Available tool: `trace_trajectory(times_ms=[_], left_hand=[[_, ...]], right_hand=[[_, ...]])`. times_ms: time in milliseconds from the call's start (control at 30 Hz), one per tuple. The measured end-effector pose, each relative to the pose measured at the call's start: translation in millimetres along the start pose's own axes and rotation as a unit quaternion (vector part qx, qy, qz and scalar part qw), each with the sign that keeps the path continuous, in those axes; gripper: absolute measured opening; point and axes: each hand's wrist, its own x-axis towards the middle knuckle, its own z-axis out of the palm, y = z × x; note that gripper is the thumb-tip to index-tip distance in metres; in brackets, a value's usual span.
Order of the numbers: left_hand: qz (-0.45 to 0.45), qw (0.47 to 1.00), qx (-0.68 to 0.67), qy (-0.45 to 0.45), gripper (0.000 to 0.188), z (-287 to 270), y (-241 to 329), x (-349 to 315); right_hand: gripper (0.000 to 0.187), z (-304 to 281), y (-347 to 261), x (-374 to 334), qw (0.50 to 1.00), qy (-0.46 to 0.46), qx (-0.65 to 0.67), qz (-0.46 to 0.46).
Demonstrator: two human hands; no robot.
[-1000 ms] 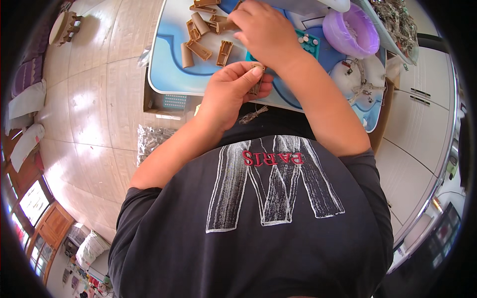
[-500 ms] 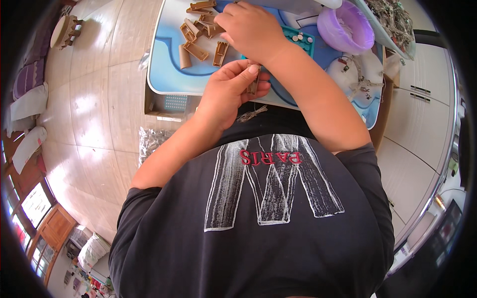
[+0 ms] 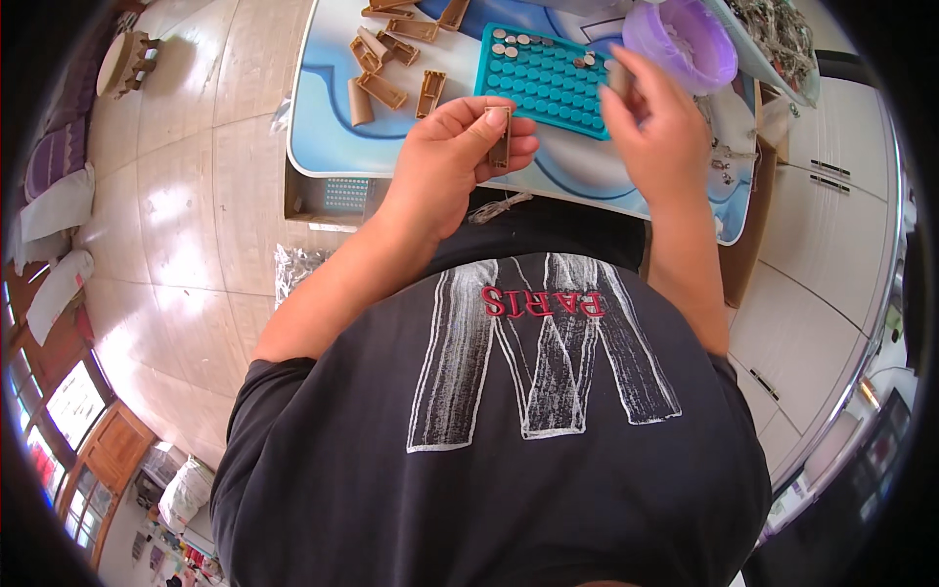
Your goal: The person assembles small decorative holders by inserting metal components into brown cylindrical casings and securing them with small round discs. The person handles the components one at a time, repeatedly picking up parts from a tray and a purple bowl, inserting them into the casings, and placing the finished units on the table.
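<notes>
My left hand [image 3: 445, 157] pinches a small brown plastic casing [image 3: 500, 142] between thumb and fingers, just off the table's near edge. Over the right end of a teal tray [image 3: 548, 93] with rows of round pockets is my right hand [image 3: 660, 122], smeared by motion. Its thumb and forefinger close around a blurred brownish piece that I cannot make out. Small silvery discs [image 3: 511, 51] sit at the tray's far left and near its right end. Left of the tray lie several more brown casings [image 3: 430, 93], open hollow side up, and a smooth brown cover [image 3: 360, 102].
A purple bowl [image 3: 719, 49] stands at the back right, beside a bin of tangled wire-like parts [image 3: 768, 39]. More small metallic parts [image 3: 724, 161] lie at the table's right. Below the left edge is an open drawer [image 3: 313, 201], and a coiled cord [image 3: 499, 207] hangs near my lap.
My right hand has swung from the brown casings to the tray's right end, uncovering the tray. My left hand keeps hold of the casing, slightly farther from me.
</notes>
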Motion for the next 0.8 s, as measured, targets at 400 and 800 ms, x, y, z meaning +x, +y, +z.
trace_trajectory(times_ms=[400,800], left_hand=[[-0.025,0.998,0.053,0.000,0.032,18,3,2],[-0.053,0.996,-0.023,-0.062,0.034,18,7,0]], right_hand=[[0.055,-39,34,-56,0.967,-0.170,-0.098,0.163],[0.053,-42,48,-54,0.980,-0.156,-0.064,0.105]])
